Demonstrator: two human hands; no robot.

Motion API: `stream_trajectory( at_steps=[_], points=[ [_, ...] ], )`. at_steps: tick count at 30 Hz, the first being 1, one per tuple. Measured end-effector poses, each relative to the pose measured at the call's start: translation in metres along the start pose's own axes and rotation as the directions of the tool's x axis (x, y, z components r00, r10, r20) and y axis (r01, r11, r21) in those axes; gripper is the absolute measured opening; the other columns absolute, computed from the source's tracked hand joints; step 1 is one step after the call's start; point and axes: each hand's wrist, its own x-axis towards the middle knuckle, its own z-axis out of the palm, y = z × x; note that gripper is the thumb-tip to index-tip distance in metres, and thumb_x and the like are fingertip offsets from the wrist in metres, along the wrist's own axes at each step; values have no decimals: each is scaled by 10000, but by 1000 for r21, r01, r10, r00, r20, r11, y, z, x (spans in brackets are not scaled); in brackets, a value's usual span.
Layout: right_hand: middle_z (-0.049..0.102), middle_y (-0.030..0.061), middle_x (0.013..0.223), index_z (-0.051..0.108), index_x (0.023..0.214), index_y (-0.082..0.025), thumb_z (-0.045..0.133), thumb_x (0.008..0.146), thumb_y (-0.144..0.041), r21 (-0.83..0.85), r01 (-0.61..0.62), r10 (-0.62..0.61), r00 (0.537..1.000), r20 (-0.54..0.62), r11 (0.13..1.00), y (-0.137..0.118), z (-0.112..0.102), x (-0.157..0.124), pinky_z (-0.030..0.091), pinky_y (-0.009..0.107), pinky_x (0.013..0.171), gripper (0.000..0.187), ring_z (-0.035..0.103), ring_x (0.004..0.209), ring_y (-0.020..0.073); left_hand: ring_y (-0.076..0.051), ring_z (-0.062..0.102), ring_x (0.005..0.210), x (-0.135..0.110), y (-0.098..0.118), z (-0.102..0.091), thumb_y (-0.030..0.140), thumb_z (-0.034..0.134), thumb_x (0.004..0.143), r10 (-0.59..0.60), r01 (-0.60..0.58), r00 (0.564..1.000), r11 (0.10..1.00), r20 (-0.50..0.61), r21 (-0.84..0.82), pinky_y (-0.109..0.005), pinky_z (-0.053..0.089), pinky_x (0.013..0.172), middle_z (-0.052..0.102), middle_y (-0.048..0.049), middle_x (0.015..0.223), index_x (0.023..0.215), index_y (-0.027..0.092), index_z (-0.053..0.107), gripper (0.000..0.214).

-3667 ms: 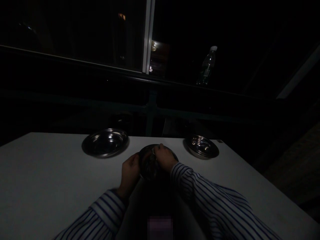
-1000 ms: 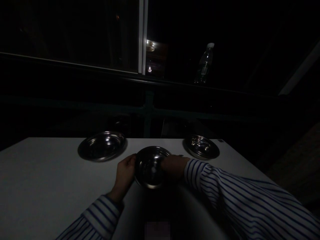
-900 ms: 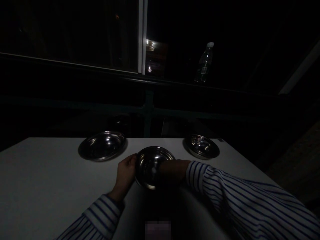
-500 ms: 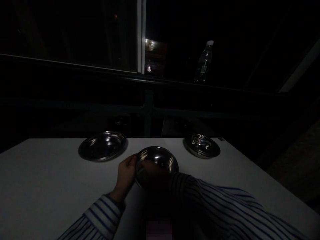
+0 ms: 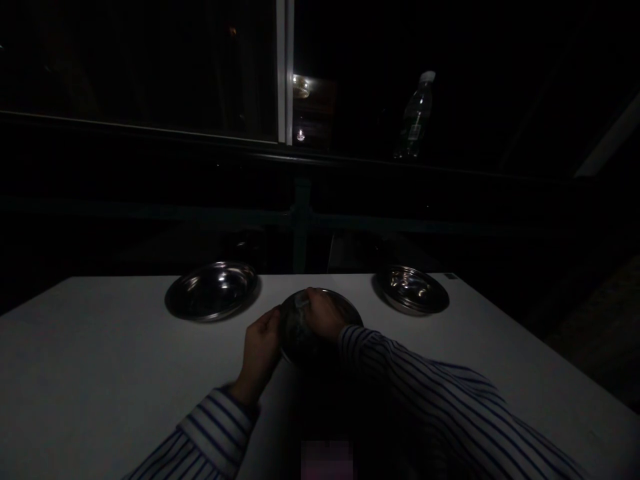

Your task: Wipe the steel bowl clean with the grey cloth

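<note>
The scene is very dark. A steel bowl (image 5: 300,337) sits on the white table (image 5: 100,373) just in front of me. My left hand (image 5: 261,347) grips its left rim, fingers curled round the edge. My right hand (image 5: 320,315) is inside the bowl with its fingers closed on a small pale wad (image 5: 301,303), perhaps a cloth or tissue, pressed against the bowl's inner wall. Both sleeves are white with dark stripes.
A wide steel dish (image 5: 213,290) stands at the far left of the table and a smaller steel dish (image 5: 413,289) at the far right. Behind the table runs a dark rail with a plastic bottle (image 5: 415,117) on the ledge and a window frame (image 5: 285,70).
My right hand has moved from the bowl's right side into the bowl and up to its far inner wall. The left hand has kept its hold on the rim.
</note>
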Motion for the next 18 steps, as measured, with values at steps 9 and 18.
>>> stream_trajectory(
  at_steps=[9,18],
  points=[
    [615,34,989,535,943,-161,506,793,-121,369,175,-239,961,135,913,-21,16,-5,456,228,792,158,575,930,126,-243,646,731,4,-12,-2,542,494,715,-5,2,990,1000,-142,-23,-323,475,659,708,-107,726,753,105,684,477],
    [606,69,1051,557,987,-147,560,739,-48,363,189,-334,858,391,912,-12,4,-17,447,294,852,267,571,973,165,-225,641,848,5,-10,-4,294,510,697,3,-6,971,1000,-240,-9,-317,473,755,718,-87,879,845,121,697,294]
  ],
)
